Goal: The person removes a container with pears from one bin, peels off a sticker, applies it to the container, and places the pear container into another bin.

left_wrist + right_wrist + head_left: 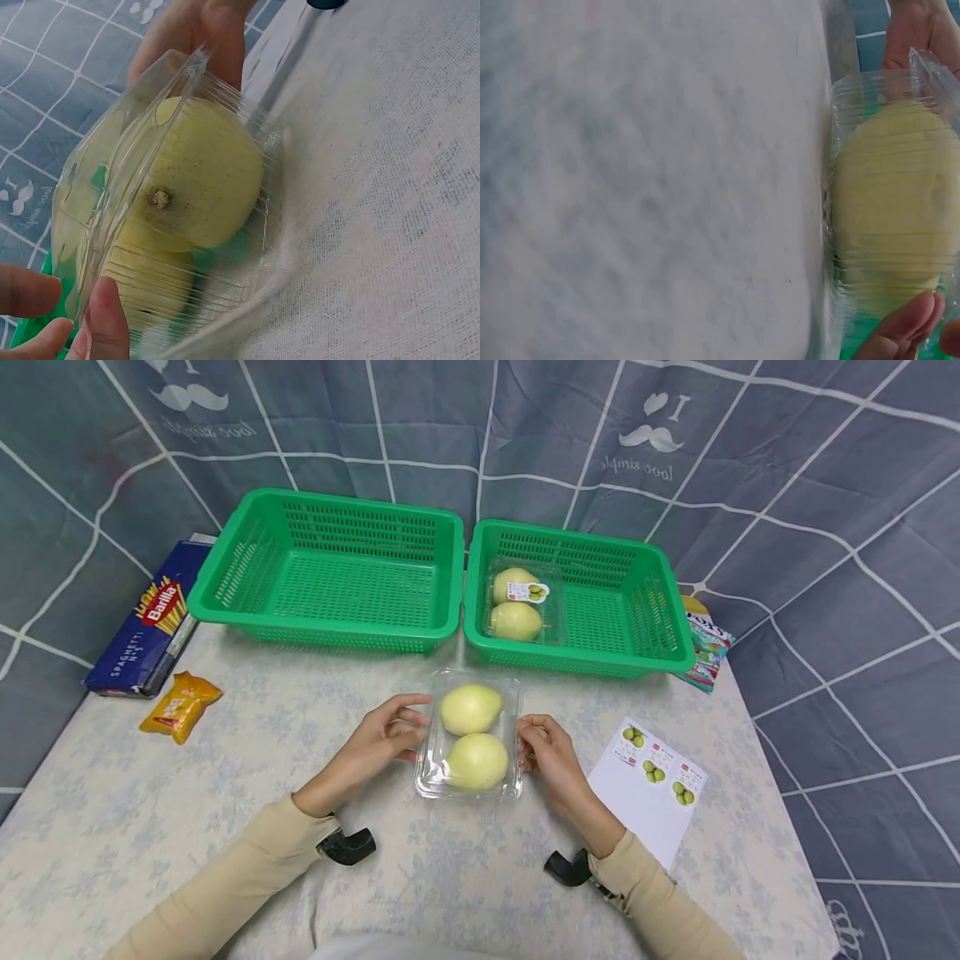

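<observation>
In the head view, a clear plastic clamshell box (435,777) sits on the table with two pale yellow pears (471,709) inside, one behind the other. Its lid lies over the fruit. At the left side, my left hand (375,735) pinches the rim, which runs between thumb and fingers in the left wrist view. My right hand (551,756) grips the opposite edge with curled fingers. A right thumb tip (911,319) shows against the box wall in the right wrist view. One pear's brown stem end (159,199) faces the left wrist camera.
Two green baskets (337,631) (577,662) stand behind. The right one holds a labelled box of pears (517,620). A sticker sheet (645,802) lies at right; a snack packet (182,706) and a blue spaghetti box (131,647) lie left. A colourful bag (708,647) is beside the right basket.
</observation>
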`<state>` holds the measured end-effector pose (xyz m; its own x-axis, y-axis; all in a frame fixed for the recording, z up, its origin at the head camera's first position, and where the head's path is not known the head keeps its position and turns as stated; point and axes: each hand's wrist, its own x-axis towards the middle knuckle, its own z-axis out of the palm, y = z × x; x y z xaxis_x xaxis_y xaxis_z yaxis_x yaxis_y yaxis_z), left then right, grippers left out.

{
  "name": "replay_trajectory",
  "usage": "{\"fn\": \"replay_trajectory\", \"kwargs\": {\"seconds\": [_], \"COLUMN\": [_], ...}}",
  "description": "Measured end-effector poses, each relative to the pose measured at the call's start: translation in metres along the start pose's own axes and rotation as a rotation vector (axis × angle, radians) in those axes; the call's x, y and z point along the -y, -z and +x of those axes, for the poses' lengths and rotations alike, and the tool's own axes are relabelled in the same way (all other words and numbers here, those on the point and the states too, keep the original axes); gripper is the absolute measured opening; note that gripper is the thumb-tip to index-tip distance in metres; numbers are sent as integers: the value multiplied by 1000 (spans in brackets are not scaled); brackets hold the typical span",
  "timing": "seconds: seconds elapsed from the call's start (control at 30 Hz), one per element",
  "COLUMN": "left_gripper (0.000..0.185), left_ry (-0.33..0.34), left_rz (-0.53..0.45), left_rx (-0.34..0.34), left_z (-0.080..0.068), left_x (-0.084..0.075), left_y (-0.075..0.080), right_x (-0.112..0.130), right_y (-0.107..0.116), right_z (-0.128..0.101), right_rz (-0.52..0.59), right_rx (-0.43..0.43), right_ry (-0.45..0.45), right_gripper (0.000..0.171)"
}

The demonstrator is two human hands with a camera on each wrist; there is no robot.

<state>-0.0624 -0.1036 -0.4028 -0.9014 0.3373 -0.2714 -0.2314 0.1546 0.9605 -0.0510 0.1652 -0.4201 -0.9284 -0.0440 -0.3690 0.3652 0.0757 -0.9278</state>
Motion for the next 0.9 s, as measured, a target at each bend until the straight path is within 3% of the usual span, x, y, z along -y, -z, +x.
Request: {"fn": "replay_trajectory", "kwargs": {"seconds": [0.23, 0.37, 0.43, 0.53, 0.67, 0.77, 0.9], "left_gripper": [54, 57, 60, 62, 63, 64, 64], "left_ry": [-12, -28, -23, -18, -11, -6, 14], "left_rz": [20, 28, 21, 5, -12, -26, -44], "left_rx": [13, 20, 12, -3, -38, -59, -88], "left_z": [0, -2, -3, -4, -2, 0, 4], "left_x": [1, 1, 1, 0, 0, -1, -2], "left_y": [0, -2, -4, -6, -7, -9, -10], "right_x": [6, 11, 15, 24, 36, 43, 46], "right_y": [4, 11, 19, 37, 74, 104, 133], "right_z": [-2, -3, -6, -11, -13, -13, -11], "right_rz": [-38, -120, -222, -486, -857, -1017, -1132], "right_rx": [26, 71, 94, 66, -110, -198, -180], "right_ry": [-19, -20, 5, 115, 261, 240, 126], "right_gripper": [24, 31, 38, 49, 49, 41, 38]}}
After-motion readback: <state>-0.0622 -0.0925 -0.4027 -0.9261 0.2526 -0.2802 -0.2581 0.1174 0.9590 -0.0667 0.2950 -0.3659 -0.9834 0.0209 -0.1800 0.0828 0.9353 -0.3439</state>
